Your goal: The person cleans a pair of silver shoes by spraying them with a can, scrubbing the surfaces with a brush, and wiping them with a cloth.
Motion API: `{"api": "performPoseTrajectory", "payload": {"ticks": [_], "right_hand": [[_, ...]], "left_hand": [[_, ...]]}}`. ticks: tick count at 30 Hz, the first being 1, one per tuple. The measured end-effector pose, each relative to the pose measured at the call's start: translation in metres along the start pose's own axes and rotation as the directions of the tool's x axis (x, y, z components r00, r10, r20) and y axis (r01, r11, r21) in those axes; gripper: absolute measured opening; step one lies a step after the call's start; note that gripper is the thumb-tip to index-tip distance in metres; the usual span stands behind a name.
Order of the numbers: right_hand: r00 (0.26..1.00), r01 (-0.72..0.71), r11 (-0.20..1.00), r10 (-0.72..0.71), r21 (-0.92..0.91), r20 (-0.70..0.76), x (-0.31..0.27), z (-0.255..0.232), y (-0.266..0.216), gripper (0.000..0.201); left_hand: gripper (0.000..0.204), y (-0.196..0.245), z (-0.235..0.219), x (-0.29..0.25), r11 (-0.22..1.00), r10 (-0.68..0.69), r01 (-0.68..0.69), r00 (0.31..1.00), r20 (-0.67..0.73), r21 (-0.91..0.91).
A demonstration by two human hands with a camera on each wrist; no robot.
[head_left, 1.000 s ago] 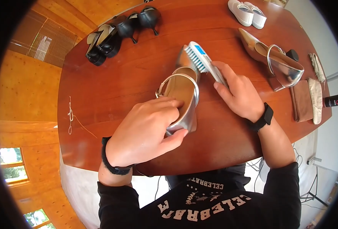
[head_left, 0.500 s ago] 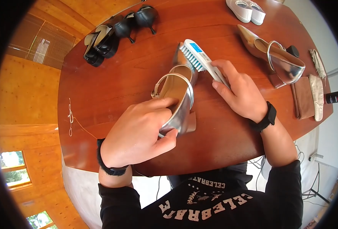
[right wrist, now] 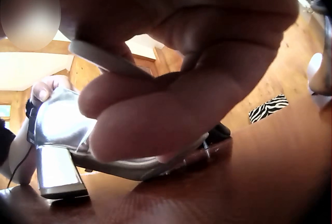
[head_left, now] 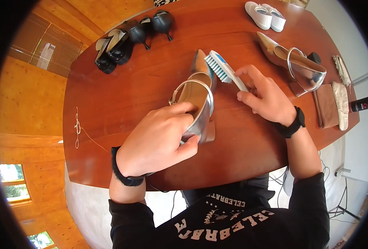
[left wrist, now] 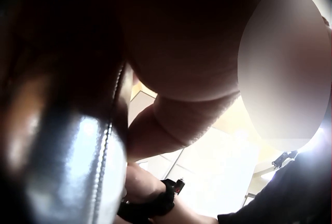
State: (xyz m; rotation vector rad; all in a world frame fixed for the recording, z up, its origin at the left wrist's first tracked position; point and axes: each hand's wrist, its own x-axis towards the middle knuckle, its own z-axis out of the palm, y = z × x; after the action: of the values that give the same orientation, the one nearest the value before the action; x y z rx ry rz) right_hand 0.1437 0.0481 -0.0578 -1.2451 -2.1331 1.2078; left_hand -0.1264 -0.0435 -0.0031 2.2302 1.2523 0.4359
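A silver pointed shoe [head_left: 207,111] with a block heel and an ankle strap stands on the table, toe pointing away. My left hand [head_left: 157,135] grips its heel end, fingers inside the opening and thumb against the outer back. In my right hand [head_left: 271,99] is a white scrub brush [head_left: 220,65] with white and blue-green bristles, held by its handle. The bristles are right at the shoe's side near the toe. Close up, the left wrist view has the shiny stitched leather [left wrist: 78,156]. The right wrist view gives the block heel [right wrist: 57,167] and part of the brush handle [right wrist: 106,60].
The matching silver shoe [head_left: 310,74] is at the right of the wooden table [head_left: 242,153]. Beyond are white sneakers [head_left: 266,17] and several black shoes [head_left: 119,47]. A brown cloth pouch [head_left: 327,108], a pale cloth [head_left: 342,70] and a black can [head_left: 361,104] line the right edge; string [head_left: 77,128] lies left.
The brush has drawn back slightly along the shoe's side, toward me, with my right hand. The left hand keeps its grip on the heel end, and the shoe has shifted only a little.
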Motion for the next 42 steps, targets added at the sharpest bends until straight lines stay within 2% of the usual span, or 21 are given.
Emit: {"api": "performPoseTrajectory", "payload": {"ticks": [3,6,9,15,18,21,24,27,30,33,36,39,42], "right_hand": [[0.982,0.179,0.982,-0.174,0.061,-0.076,0.005,0.013,0.012,0.042],[0.974,0.163,0.981,-0.178,-0.109,-0.142,0.01,0.019,0.023,0.045],[0.972,0.213,0.975,-0.218,-0.064,-0.089,0.003,0.013,0.004,0.046],[0.964,0.131,0.973,-0.17,-0.189,-0.205,0.012,0.021,0.03,0.044],[0.968,0.19,0.976,-0.204,-0.105,-0.148,0.006,0.018,0.009,0.045],[0.937,0.279,0.953,-0.296,-0.114,-0.184,0.008,0.025,0.014,0.049],[0.908,0.231,0.923,-0.318,-0.306,-0.272,0.016,0.024,0.034,0.051],[0.903,0.231,0.93,-0.314,-0.284,-0.293,0.013,0.023,0.032,0.049],[0.854,0.302,0.922,-0.375,-0.243,-0.362,0.014,0.028,0.03,0.047],[0.93,0.172,0.976,-0.207,-0.136,-0.305,0.011,0.021,0.018,0.045],[0.906,0.258,0.952,-0.298,-0.165,-0.301,0.012,0.021,0.021,0.042],[0.865,0.284,0.925,-0.361,-0.252,-0.347,0.016,0.02,0.024,0.039],[0.843,0.239,0.921,-0.354,-0.309,-0.404,0.02,0.017,0.033,0.038]], "left_hand": [[0.023,-0.001,0.001,-0.001,1.0,-0.015,0.014,1.0,0.007,0.016],[0.029,-0.002,0.002,0.0,0.997,0.009,-0.01,1.0,0.01,0.078],[0.036,-0.002,0.002,0.001,0.999,0.013,-0.014,1.0,0.021,0.052],[0.039,0.002,0.001,0.002,0.998,-0.023,0.021,0.999,0.027,0.066],[0.037,0.002,-0.001,0.001,0.994,-0.084,0.079,0.994,0.069,0.079],[0.036,0.001,0.001,0.002,0.993,-0.061,0.057,0.997,0.045,0.101],[0.035,0.001,0.003,0.003,0.992,-0.049,0.044,0.998,0.043,0.118],[0.035,0.003,0.003,0.003,0.992,-0.058,0.054,0.998,0.034,0.115],[0.035,0.001,0.006,0.003,0.992,-0.027,0.025,1.0,0.012,0.123],[0.037,0.006,0.005,0.005,0.991,-0.051,0.047,0.998,0.029,0.125],[0.037,0.011,0.015,0.009,0.982,0.001,0.009,0.999,-0.053,0.188],[0.038,0.015,0.025,0.014,0.973,0.034,-0.006,0.992,-0.118,0.23],[0.037,0.017,0.029,0.016,0.969,0.043,-0.006,0.988,-0.147,0.247]]}}
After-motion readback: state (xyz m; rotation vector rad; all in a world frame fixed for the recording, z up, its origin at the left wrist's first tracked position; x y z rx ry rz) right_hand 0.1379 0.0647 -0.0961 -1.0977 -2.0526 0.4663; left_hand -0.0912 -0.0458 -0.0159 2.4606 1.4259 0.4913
